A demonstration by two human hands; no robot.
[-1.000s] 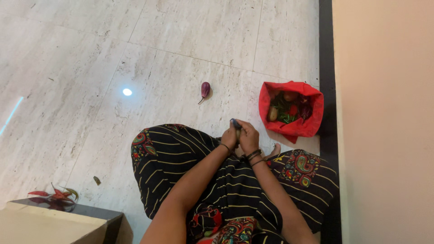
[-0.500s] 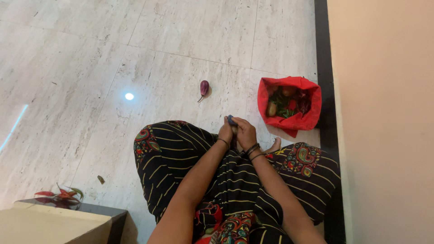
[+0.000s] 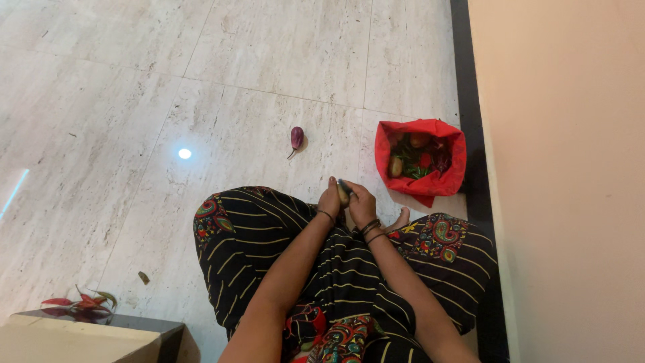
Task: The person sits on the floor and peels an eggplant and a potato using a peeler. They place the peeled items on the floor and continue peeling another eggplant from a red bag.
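Pale marble floor [image 3: 134, 101] spreads before us; our left hand [image 3: 330, 199] and right hand [image 3: 361, 204] meet above our knees, fingers closed around one small vegetable [image 3: 343, 193], its long axis pointing far-left.

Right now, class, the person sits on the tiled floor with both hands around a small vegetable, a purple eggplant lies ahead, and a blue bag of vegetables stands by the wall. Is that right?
Not quite: the bag is red, not blue, as the head view shows. The rest holds: both the left hand and the right hand close around a small vegetable, and the eggplant lies ahead on the tiled floor.
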